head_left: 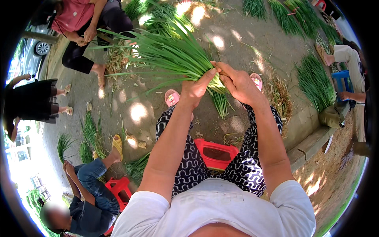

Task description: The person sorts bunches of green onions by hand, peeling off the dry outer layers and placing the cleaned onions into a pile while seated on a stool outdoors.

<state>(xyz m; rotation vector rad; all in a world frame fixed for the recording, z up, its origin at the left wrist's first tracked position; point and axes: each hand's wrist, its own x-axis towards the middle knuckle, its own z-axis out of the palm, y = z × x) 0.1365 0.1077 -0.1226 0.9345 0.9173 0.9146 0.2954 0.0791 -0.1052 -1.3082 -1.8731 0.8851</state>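
White shirt (225, 201) nearest cam, w/ patterned trousers (185, 160) beyond; red stool (213, 164) shows betw. the thighs. Pink slippers (171, 97) on the feet, one each side of the hands.

L hand (195, 89): clasped round green bunch (169, 55), approx. at its lower stems. R hand (241, 85): fingers curled onto the pale stem ends, just beside L; exact pinch hidden. Bunch is held up betw. & ahead of the knees, leaves fanned to upper left.

Loose stalks (221, 104) on ground below hands. Dry trimmings (279, 100) near R knee; large green pile (316, 83) farther R.

Others: seated person in pink top (75, 17), upper L; seated person in dark top (89, 217), lower L, holding small green bunch (64, 145).
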